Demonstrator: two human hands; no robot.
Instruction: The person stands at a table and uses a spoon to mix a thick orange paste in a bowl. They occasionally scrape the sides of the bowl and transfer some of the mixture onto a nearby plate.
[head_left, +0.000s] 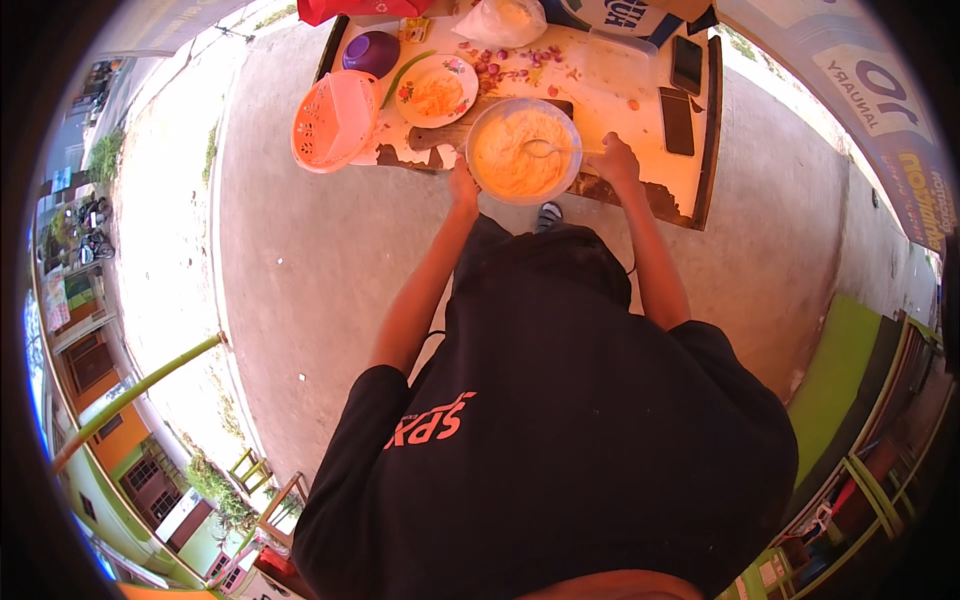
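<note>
My left hand (464, 182) grips the left rim of a round translucent bowl (524, 196) at the table's near edge. Inside the bowl is a pale orange-yellow batter-like mixture (506, 161). In my right hand (619, 160) is the handle end of a spoon (538, 148), whose head rests in the mixture. Partly beneath the bowl lies a wooden board with a handle (435, 137). A floral plate (405, 106) with orange shreds (439, 96) stands to the left behind the bowl, beside a long green vegetable (405, 75).
A perforated orange basket (309, 135) overhangs the worn table's (600, 82) left edge, near a purple bowl (371, 54). Small red onions (493, 68) and a clear plastic bag (501, 22) lie farther back. Two phones (677, 120) and a clear container (619, 60) are at the right.
</note>
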